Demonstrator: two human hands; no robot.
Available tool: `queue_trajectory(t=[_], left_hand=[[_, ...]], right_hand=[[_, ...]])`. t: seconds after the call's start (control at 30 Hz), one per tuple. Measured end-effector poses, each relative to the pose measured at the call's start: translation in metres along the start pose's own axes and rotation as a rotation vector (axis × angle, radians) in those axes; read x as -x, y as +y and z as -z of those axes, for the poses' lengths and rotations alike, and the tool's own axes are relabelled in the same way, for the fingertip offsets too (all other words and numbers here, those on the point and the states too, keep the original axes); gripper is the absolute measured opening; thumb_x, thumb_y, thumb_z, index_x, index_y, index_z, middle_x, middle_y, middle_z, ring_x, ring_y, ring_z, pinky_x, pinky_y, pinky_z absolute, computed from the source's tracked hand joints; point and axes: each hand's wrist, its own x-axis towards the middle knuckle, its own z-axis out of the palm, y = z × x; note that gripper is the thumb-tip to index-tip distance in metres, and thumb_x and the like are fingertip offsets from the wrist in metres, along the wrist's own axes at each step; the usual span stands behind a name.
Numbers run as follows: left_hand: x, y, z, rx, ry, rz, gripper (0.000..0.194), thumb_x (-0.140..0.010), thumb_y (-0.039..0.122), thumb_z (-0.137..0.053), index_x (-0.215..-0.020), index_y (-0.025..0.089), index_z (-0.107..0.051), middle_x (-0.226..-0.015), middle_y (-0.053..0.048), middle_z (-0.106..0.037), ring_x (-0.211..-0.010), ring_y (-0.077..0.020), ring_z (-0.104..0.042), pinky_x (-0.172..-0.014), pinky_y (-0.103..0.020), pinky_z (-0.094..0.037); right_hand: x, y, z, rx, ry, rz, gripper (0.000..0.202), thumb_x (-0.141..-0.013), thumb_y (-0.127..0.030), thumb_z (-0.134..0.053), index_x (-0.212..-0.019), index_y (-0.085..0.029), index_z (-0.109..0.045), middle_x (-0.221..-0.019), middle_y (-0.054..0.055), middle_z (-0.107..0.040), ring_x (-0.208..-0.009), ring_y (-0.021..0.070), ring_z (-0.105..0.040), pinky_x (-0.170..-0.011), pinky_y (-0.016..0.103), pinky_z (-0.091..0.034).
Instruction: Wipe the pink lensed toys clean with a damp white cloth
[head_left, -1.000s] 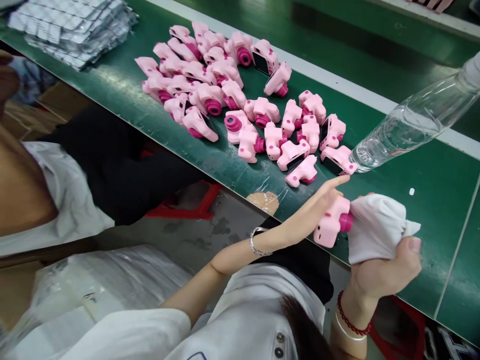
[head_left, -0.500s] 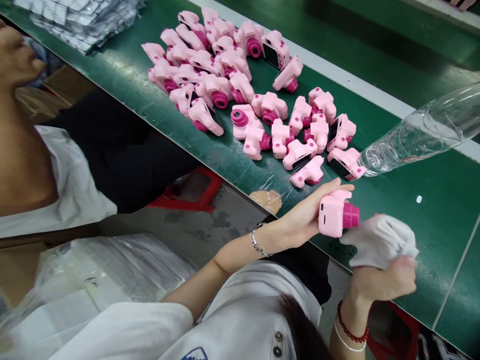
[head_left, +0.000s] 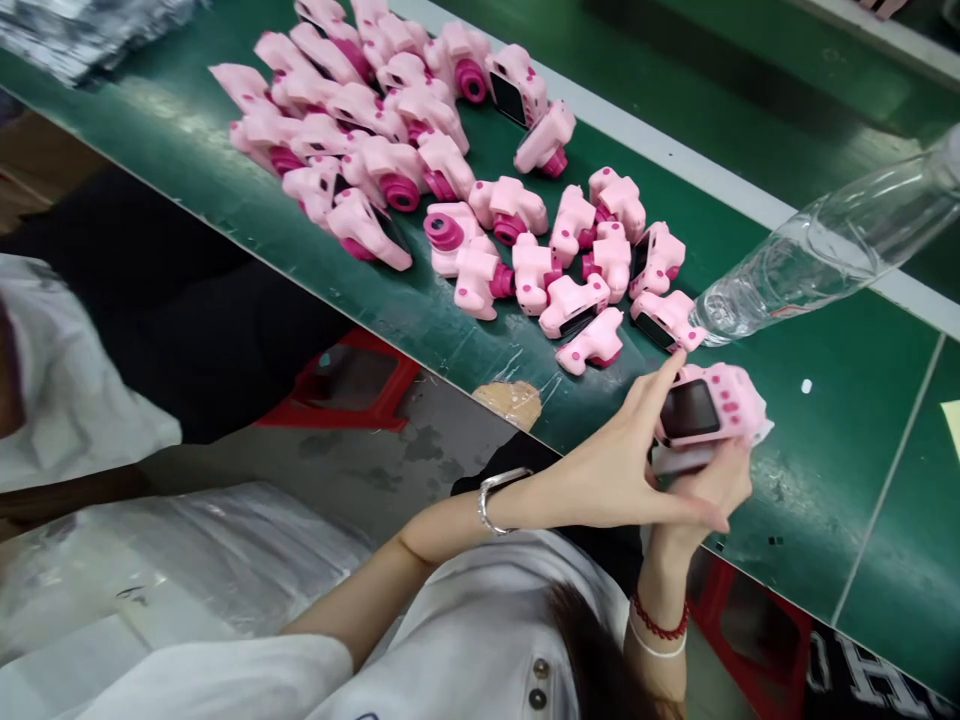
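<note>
A pink toy camera (head_left: 726, 405) is held between both hands over the table edge, its dark screen facing up. My left hand (head_left: 600, 475), with a silver band at the wrist, is at the camera's left end; its index finger lies along the corner and its thumb stretches below. From underneath, my right hand (head_left: 716, 490) grips a whitish cloth (head_left: 681, 459) against the camera's underside. The lens side is hidden. Just beyond sits another pink camera (head_left: 670, 318), beside a clear plastic bottle (head_left: 817, 250).
Many pink toy cameras (head_left: 390, 165) cover the green table (head_left: 795, 490) at left and centre. Silvery bags (head_left: 82, 35) lie at the far left. A person in a white top (head_left: 75, 370) sits left, near a red stool (head_left: 341, 380). Plastic-wrapped goods (head_left: 217, 560) stand below.
The camera has turned from lens sideways to screen up. My right hand has brought the cloth underneath it, against the camera. The whole view has shifted slightly.
</note>
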Motion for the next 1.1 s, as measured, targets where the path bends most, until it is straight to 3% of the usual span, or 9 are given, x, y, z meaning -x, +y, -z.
queue_trajectory(t=[0.1, 0.2, 0.37, 0.53, 0.67, 0.77, 0.9, 1.0, 1.1], left_hand=[[0.003, 0.001, 0.002, 0.008, 0.048, 0.012, 0.09, -0.073, 0.041, -0.089, -0.152, 0.03, -0.048, -0.158, -0.014, -0.048, -0.11, -0.0259, -0.069, -0.06, -0.025, -0.055], [0.002, 0.002, 0.003, -0.084, 0.119, -0.082, 0.076, -0.074, 0.036, -0.087, -0.142, 0.024, -0.056, -0.145, -0.012, -0.063, -0.107, -0.0242, -0.072, -0.07, -0.028, -0.06], [0.003, -0.01, 0.006, -0.429, 0.205, -0.47, 0.068, -0.076, 0.017, -0.069, -0.143, 0.02, -0.056, -0.147, -0.012, -0.065, -0.135, -0.029, -0.063, -0.114, -0.044, -0.055], [0.002, -0.023, 0.007, -0.485, 0.207, -0.521, 0.067, -0.083, 0.016, -0.07, -0.147, 0.02, -0.053, -0.149, -0.012, -0.064, -0.138, -0.0251, -0.063, -0.119, -0.039, -0.051], [-0.001, -0.027, 0.007, -0.413, 0.167, -0.517, 0.062, -0.085, 0.017, -0.071, -0.146, 0.018, -0.057, -0.15, -0.011, -0.064, -0.138, -0.0254, -0.063, -0.119, -0.036, -0.051], [-0.001, -0.027, 0.009, -0.33, 0.165, -0.445, 0.049, -0.093, 0.027, -0.066, -0.141, 0.017, -0.062, -0.144, -0.011, -0.069, -0.131, -0.0234, -0.068, -0.115, -0.033, -0.053], [-0.002, -0.019, 0.014, -0.245, 0.157, -0.335, 0.061, -0.085, 0.041, -0.08, -0.14, 0.019, -0.065, -0.142, -0.011, -0.07, -0.126, -0.0249, -0.07, -0.11, -0.032, -0.055], [-0.002, -0.009, 0.02, -0.178, 0.11, -0.323, 0.075, -0.073, 0.044, -0.091, -0.14, 0.019, -0.065, -0.139, -0.012, -0.072, -0.116, -0.0247, -0.074, -0.097, -0.029, -0.06], [-0.003, -0.002, 0.026, -0.165, 0.017, -0.341, 0.072, -0.074, 0.041, -0.092, -0.138, 0.019, -0.067, -0.138, -0.012, -0.073, -0.12, -0.0257, -0.074, -0.096, -0.028, -0.061]], right_hand=[[-0.008, -0.001, 0.006, -0.005, 0.113, -0.176, 0.043, -0.102, -0.052, -0.051, -0.096, -0.016, -0.073, -0.08, 0.003, -0.069, -0.07, 0.0187, -0.063, -0.061, 0.031, -0.051], [-0.01, -0.003, 0.007, -0.129, 0.101, -0.279, 0.044, -0.1, -0.055, -0.054, -0.094, -0.015, -0.073, -0.08, 0.003, -0.069, -0.075, 0.02, -0.066, -0.065, 0.032, -0.053], [-0.009, 0.002, 0.016, -0.147, 0.289, 0.053, 0.039, -0.104, -0.04, -0.046, -0.117, -0.016, -0.073, -0.112, 0.009, -0.074, -0.112, 0.0272, -0.07, -0.095, 0.04, -0.059], [-0.011, 0.003, 0.025, 0.069, -0.027, 0.295, 0.036, -0.102, -0.036, -0.05, -0.113, -0.017, -0.078, -0.117, 0.012, -0.076, -0.121, 0.0321, -0.07, -0.106, 0.049, -0.057], [-0.008, -0.002, 0.021, 0.155, -0.247, 0.551, 0.048, -0.102, -0.023, -0.041, -0.145, -0.019, -0.061, -0.149, 0.015, -0.062, -0.142, 0.0318, -0.057, -0.114, 0.056, -0.051], [0.0, -0.012, 0.025, 0.106, -0.404, 0.661, 0.048, -0.098, -0.021, -0.046, -0.143, -0.022, -0.064, -0.137, 0.012, -0.071, -0.132, 0.0311, -0.065, -0.104, 0.051, -0.058], [0.001, -0.023, 0.048, -0.283, -0.501, 0.282, 0.043, -0.098, -0.028, -0.04, -0.082, -0.021, -0.079, -0.077, 0.006, -0.078, -0.073, 0.0257, -0.078, -0.061, 0.036, -0.063], [-0.009, -0.022, 0.065, -0.402, -0.189, -0.04, 0.048, -0.097, -0.039, -0.039, -0.061, -0.022, -0.067, -0.053, 0.003, -0.064, -0.041, 0.0186, -0.058, -0.036, 0.03, -0.043], [-0.019, -0.018, 0.067, -0.265, 0.15, -0.205, 0.037, -0.094, -0.045, -0.053, -0.069, -0.021, -0.067, -0.057, 0.0, -0.065, -0.044, 0.0154, -0.056, -0.038, 0.027, -0.04]])
